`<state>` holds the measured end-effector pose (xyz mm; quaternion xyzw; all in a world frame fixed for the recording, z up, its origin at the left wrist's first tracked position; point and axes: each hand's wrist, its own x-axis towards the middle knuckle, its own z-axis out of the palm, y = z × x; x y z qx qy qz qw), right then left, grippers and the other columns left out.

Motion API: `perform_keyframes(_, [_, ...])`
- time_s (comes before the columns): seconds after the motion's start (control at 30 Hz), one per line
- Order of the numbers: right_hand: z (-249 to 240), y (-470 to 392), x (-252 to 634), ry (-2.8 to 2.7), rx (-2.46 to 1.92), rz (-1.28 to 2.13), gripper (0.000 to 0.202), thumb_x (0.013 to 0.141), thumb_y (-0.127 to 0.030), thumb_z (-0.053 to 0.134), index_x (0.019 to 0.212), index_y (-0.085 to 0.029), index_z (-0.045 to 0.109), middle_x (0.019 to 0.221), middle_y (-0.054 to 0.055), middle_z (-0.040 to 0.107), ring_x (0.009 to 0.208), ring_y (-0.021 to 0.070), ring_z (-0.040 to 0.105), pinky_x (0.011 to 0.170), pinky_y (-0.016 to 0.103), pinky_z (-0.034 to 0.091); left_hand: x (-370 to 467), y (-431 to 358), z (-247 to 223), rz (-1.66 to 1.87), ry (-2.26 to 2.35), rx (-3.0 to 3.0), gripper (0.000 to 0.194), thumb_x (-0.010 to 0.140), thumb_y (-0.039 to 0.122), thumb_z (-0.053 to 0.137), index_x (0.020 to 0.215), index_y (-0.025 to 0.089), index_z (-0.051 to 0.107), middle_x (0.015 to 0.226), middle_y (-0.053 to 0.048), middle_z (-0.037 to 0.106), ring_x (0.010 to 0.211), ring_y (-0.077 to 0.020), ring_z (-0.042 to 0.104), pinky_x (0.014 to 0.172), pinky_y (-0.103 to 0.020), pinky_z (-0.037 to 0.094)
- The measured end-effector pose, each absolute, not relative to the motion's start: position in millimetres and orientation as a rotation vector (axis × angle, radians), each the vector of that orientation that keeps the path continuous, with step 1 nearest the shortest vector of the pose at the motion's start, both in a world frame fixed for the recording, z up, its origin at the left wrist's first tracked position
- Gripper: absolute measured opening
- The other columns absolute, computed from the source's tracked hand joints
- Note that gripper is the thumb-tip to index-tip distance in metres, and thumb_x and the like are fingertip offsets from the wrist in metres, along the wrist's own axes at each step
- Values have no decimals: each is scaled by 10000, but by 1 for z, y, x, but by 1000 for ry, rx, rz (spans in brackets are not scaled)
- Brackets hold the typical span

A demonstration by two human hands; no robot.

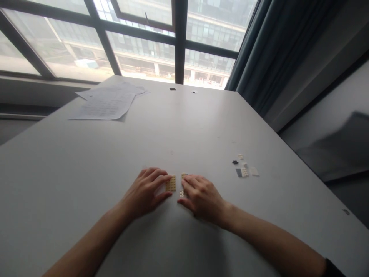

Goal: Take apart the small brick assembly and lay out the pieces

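Observation:
My left hand (pixel 150 191) has its fingertips and thumb at the upper and lower edges of a tan studded toy-brick plate (pixel 171 184), gripping it flat against the table. A small gap to the right, my right hand (pixel 201 194) curls over another group of studded pieces. A tan piece (pixel 183 175) peeks out above its fingertips, and a whitish studded piece (pixel 182 194) shows between the fingers and thumb. The palm hides the rest of that group, so I cannot tell whether its pieces are joined.
Loose bricks lie to the right on the white table (pixel 190 130): a grey-and-white studded piece (pixel 242 172), a black piece (pixel 235 162), a flat white tile (pixel 254 171) and small white parts. Paper sheets (pixel 106 102) lie far left. Windows and a dark curtain (pixel 256 57) stand beyond.

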<state>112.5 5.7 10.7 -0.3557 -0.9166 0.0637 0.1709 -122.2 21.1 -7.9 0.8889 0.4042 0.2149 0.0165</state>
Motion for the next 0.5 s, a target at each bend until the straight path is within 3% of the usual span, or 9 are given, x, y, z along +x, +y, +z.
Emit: perform_keyframes(0.5, [-9, 12, 252, -2475, -1284, -256, 431, 939, -431, 465, 1211, -117, 581, 1226, 141, 621, 1106, 267, 577, 1028, 455, 423, -125, 25, -10, 703, 1220, 2783, 340, 848, 399, 598, 1143, 231, 596, 1104, -72, 642, 1019, -241, 544, 884, -384, 405])
